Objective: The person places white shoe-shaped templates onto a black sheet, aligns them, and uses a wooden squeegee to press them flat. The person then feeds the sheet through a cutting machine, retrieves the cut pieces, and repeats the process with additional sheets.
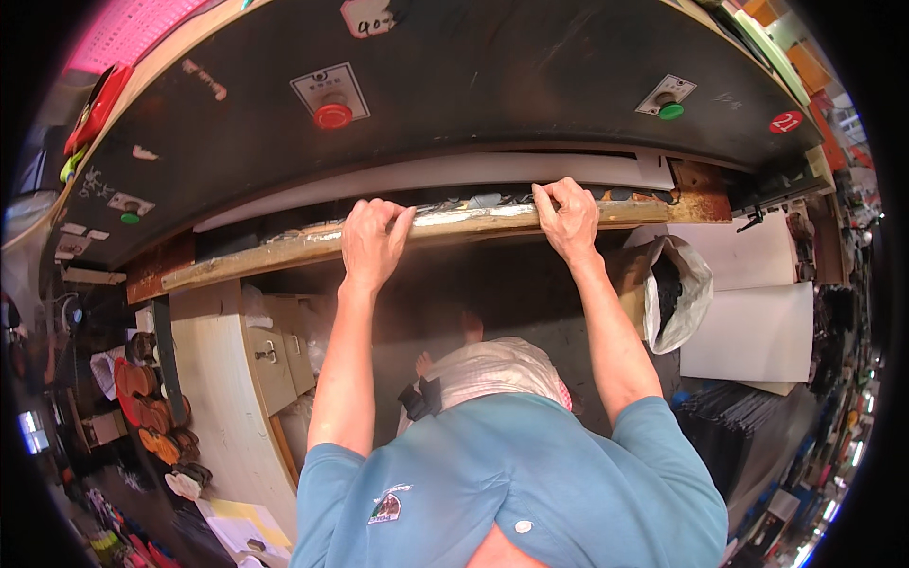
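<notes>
Both my arms reach forward to a long worn wooden bar (284, 252) along the front of a dark machine. My left hand (372, 239) lies over the bar left of the middle, its fingers curled and thumb close to them. Farther right, my right hand (570, 220) rests over the same bar in a similar pinch. What the fingertips hold, if anything, is hidden. Between the hands, white scuffed patches and a small grey bundle (485, 201) show along the bar's back edge. Behind that lies a long pale board (426, 174) in the machine's slot.
The machine's dark front panel (502, 85) carries a red push button (332, 115) and a green one (671, 111). A cabinet (218, 369) stands at left. On the right are an open white sack (696, 293), pale sheets (748, 331) and a dark stack (734, 426).
</notes>
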A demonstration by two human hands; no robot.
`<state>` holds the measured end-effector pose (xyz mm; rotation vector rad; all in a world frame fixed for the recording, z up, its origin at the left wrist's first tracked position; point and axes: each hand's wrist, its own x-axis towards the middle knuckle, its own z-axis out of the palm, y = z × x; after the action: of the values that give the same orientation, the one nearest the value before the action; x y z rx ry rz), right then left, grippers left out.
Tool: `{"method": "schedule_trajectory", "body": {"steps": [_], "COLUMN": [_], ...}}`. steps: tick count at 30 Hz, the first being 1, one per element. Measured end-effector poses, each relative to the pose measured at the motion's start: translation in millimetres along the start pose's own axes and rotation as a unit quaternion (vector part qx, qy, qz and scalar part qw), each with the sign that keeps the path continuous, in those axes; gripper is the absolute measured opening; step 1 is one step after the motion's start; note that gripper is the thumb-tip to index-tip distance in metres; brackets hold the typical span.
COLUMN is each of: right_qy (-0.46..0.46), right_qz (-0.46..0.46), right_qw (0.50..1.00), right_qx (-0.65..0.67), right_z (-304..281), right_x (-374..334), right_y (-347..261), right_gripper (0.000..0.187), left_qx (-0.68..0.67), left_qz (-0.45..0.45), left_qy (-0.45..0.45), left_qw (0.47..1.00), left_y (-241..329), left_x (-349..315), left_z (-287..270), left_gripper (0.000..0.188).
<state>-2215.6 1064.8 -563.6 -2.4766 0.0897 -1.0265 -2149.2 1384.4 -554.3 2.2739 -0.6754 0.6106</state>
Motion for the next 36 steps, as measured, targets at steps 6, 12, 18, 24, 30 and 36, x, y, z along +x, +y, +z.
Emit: {"method": "schedule_trajectory", "body": {"steps": [6,12,18,24,30,36], "right_qy": [-0.03,-0.07,-0.031,-0.2,-0.225,-0.265], "right_qz": [0.037,0.162,0.165,0.025,-0.001,0.151], "right_qw": [0.996,0.976,0.956,0.968,0.974,0.912], "right_qx": [0.069,0.131,0.241,0.148,0.037,0.274], "right_z": [2.8,-17.8,-23.5,43.2,55.0,3.0], "right_x": [7.6,-16.4,-23.2,8.4,-25.9,-34.5], "right_y": [9.6,-5.6,-64.9,-161.0,-204.9,-186.7], "right_gripper": [0.018,0.02,0.019,0.086,0.092,0.095], "left_qx": [-0.036,-0.048,-0.102,-0.213,-0.067,0.026], "left_qz": [0.006,0.048,-0.087,-0.149,-0.014,0.026], "left_qy": [0.003,0.013,-0.198,-0.044,-0.017,-0.071], "left_qw": [0.999,0.998,0.971,0.965,0.998,0.997], "left_y": [-5.5,1.2,27.3,22.3,-3.6,-0.6], "left_x": [6.7,-18.1,-50.6,-28.3,-41.0,-81.8], "left_z": [1.9,-1.2,-57.4,-78.0,-63.9,-67.0], "left_gripper": [0.014,0.017,0.011,0.024,0.041,0.044]}}
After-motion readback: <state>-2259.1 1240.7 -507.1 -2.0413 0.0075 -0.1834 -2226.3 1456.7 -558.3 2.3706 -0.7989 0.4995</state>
